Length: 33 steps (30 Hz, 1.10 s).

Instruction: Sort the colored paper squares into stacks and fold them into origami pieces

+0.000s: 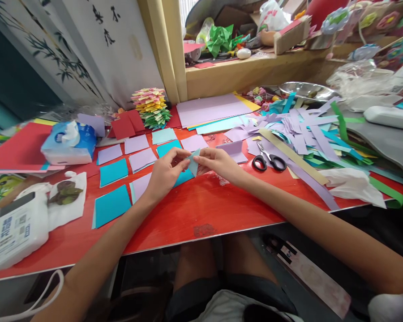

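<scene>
Between my two hands is a small folded piece of light blue paper point(194, 164), held above the red table. My left hand point(168, 172) pinches its left side, thumb and fingers closed. On the other side, my right hand point(220, 164) grips the paper's upper right edge, its lower fingers partly tucked behind. Stacks of square paper lie in rows beneath and left of my hands, among them a teal stack point(112, 209) and a lilac stack point(142, 158). A folded lilac sheet point(233, 152) rests just beyond my right hand.
Black-handled scissors point(268, 158) lie right of my hands, beside a heap of paper strips point(298, 129). Folded paper pieces point(151, 107) are piled at the back. A tissue pack point(69, 142) and a white container point(18, 228) stand left. The table's front edge point(201, 239) is near my lap.
</scene>
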### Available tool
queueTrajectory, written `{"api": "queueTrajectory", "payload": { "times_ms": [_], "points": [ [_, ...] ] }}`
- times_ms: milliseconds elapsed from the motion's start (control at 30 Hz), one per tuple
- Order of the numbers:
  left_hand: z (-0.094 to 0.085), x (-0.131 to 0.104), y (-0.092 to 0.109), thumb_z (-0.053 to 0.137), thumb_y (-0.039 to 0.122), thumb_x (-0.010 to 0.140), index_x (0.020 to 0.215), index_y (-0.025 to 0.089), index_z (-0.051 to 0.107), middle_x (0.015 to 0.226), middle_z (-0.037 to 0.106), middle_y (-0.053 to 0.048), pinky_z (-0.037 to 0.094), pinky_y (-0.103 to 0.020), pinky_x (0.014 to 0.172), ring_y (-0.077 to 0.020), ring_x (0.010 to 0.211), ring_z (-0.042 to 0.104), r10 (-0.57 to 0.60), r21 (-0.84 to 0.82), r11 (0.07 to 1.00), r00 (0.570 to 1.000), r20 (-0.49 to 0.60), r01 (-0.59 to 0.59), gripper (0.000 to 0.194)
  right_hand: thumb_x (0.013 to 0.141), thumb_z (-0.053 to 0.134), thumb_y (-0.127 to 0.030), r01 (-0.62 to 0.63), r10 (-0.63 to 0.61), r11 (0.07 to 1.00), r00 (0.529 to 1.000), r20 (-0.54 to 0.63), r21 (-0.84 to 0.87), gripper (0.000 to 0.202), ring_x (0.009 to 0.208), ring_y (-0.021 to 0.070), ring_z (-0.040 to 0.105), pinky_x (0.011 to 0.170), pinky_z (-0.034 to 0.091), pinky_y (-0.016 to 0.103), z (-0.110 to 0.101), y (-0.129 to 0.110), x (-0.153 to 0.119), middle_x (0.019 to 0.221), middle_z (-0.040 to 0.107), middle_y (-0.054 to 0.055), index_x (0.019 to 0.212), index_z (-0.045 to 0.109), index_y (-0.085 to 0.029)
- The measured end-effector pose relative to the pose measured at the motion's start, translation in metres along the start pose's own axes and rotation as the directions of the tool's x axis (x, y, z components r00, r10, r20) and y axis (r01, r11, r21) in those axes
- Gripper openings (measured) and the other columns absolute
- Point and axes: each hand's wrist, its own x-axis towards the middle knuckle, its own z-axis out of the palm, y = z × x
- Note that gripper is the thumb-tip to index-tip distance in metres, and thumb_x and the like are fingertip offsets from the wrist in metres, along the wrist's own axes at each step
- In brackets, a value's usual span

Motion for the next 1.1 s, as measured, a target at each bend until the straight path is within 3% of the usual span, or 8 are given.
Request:
{"api": "queueTrajectory", "payload": {
  "times_ms": [133,367,533,667,867,967,1100],
  "points": [
    [-0.0007,-0.0003,0.0022,0.054,0.029,0.079,0.085,0.018,0.064,0.079,0.062,-0.002,0.044,-0.026,0.066,-0.0133,0.07,0.054,-0.004,0.051,0.999,0.999,-0.037,0.006,0.016,0.075,0.062,-0.037,0.066,-0.066,0.997,0.997,-0.035,-0.027,0.023,0.064,0.0136,0.066,0.066,0.055,0.029,-0.0001,-0.0001,-0.0009,0.068,0.066,0.002,0.082,0.054,-0.016],
    [-0.0013,-0.0001,0.0002,0.053,0.029,0.079,0.084,0.019,0.065,0.084,0.063,-0.003,0.043,-0.027,0.07,-0.015,0.077,0.055,0.029,0.086,0.996,1.0,-0.004,-0.028,0.016,0.077,0.061,-0.034,0.011,-0.008,0.998,0.999,0.046,-0.063,0.019,0.063,0.0137,0.066,0.065,0.055,0.03,-0.0032,-0.0038,-0.0017,0.068,0.067,0.004,0.077,0.057,-0.015],
    [-0.0018,0.0003,0.0007,0.051,0.032,0.081,0.091,0.02,0.062,0.086,0.061,-0.003,0.041,-0.026,0.069,-0.0149,0.078,0.054,0.016,0.166,0.986,1.0,0.026,-0.02,0.019,0.077,0.06,-0.035,0.031,-0.028,0.986,0.999,0.019,-0.167,0.021,0.058,0.0117,0.063,0.062,0.053,0.027,-0.0062,-0.0042,-0.0022,0.064,0.065,0.002,0.076,0.06,-0.015],
    [-0.0017,0.0022,-0.0024,0.057,0.035,0.076,0.092,0.018,0.059,0.078,0.058,-0.002,0.039,-0.024,0.061,-0.0132,0.07,0.051,-0.073,0.095,0.993,0.997,0.01,0.072,0.023,0.078,0.059,-0.035,0.012,-0.012,0.993,1.0,-0.001,-0.12,0.021,0.059,0.0122,0.063,0.063,0.053,0.028,-0.0057,-0.004,-0.0016,0.064,0.065,0.003,0.075,0.059,-0.015],
    [-0.0017,0.0032,-0.0043,0.059,0.036,0.074,0.082,0.016,0.059,0.074,0.059,-0.002,0.038,-0.025,0.06,-0.0127,0.066,0.051,-0.101,0.016,0.995,0.992,0.075,0.1,0.021,0.08,0.057,-0.034,0.075,-0.069,0.951,0.997,0.03,-0.299,0.019,0.055,0.0105,0.06,0.056,0.049,0.025,-0.0036,-0.0041,-0.0038,0.058,0.061,0.0,0.075,0.06,-0.015],
    [-0.0019,0.0034,-0.0038,0.061,0.039,0.073,0.088,0.017,0.058,0.077,0.06,-0.002,0.04,-0.024,0.06,-0.0134,0.07,0.054,-0.122,-0.017,0.992,0.989,0.087,0.124,0.027,0.08,0.057,-0.034,0.098,-0.106,0.958,0.994,-0.015,-0.269,0.019,0.054,0.0096,0.059,0.058,0.049,0.025,-0.0047,-0.0041,-0.0037,0.058,0.06,-0.001,0.073,0.058,-0.016],
    [-0.0027,0.0034,-0.0025,0.062,0.042,0.072,0.077,0.016,0.057,0.068,0.061,-0.001,0.039,-0.023,0.053,-0.0106,0.057,0.051,-0.189,-0.033,0.98,0.973,0.13,0.195,0.027,0.077,0.06,-0.034,0.081,-0.085,0.977,0.996,-0.013,-0.196,0.018,0.055,0.0104,0.06,0.058,0.05,0.026,-0.0061,-0.003,-0.002,0.059,0.061,0.0,0.072,0.057,-0.016]
  ]
}}
